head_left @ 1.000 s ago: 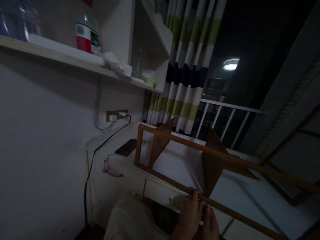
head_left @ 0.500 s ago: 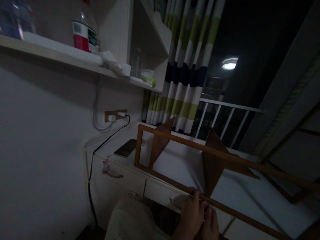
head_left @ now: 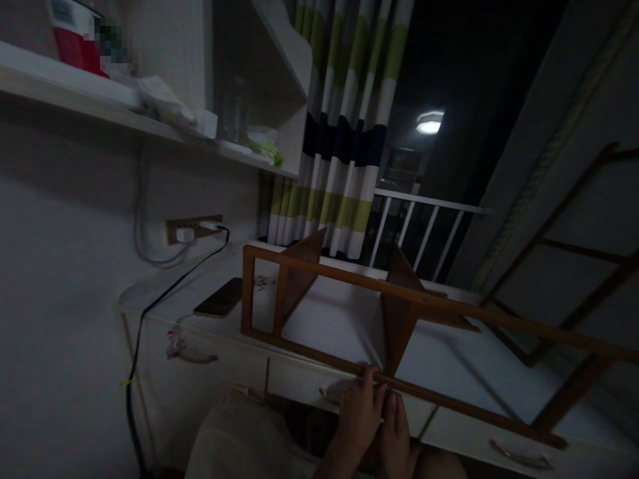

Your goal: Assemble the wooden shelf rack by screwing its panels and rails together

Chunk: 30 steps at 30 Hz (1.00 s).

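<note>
A brown wooden frame (head_left: 449,305) with two triangular panels lies across a white desk (head_left: 339,319). My left hand (head_left: 357,419) curls its fingers over the frame's lower rail (head_left: 309,356), just below the nearer triangular panel (head_left: 397,319). My right hand (head_left: 397,436) sits close beside it. Its fingers are pressed together and point up at the same spot on the rail. In the dim light I cannot make out what the fingertips pinch, if anything.
A dark phone (head_left: 219,297) lies on the desk's left end, with a black cable (head_left: 164,293) running to a wall socket (head_left: 192,229). A shelf (head_left: 64,93) hangs above. A striped curtain (head_left: 339,133) and a white railing (head_left: 424,226) stand behind. Drawer handles (head_left: 197,358) face me.
The view has swung right, so everything sits further left in the picture. Both hands stay at the same spot on the lower rail.
</note>
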Each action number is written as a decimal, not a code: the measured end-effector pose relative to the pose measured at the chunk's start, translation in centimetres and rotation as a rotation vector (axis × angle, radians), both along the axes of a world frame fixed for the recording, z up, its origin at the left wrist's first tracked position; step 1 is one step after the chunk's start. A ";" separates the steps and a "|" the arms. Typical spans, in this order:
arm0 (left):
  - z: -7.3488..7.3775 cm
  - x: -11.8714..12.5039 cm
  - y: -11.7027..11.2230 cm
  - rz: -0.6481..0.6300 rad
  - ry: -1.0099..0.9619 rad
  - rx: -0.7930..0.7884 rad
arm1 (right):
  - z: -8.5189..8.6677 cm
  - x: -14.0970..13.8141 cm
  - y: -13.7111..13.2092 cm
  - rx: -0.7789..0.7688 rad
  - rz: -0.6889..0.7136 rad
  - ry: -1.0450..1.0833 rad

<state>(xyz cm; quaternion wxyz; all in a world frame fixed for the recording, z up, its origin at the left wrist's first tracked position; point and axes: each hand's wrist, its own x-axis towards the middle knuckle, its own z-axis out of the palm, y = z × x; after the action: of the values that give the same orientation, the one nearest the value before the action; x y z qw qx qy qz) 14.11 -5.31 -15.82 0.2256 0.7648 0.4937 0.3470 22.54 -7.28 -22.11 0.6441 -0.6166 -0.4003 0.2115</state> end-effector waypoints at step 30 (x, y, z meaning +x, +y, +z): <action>1.0 0.2 0.1 0.038 0.194 0.047 | 1.5 -0.7 -0.7 0.009 -0.017 0.075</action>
<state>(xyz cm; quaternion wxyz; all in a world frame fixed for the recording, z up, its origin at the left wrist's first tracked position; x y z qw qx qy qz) 14.31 -5.21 -14.85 0.1524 0.7904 0.5193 0.2869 21.88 -7.94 -20.60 0.6634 -0.6086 -0.3714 0.2270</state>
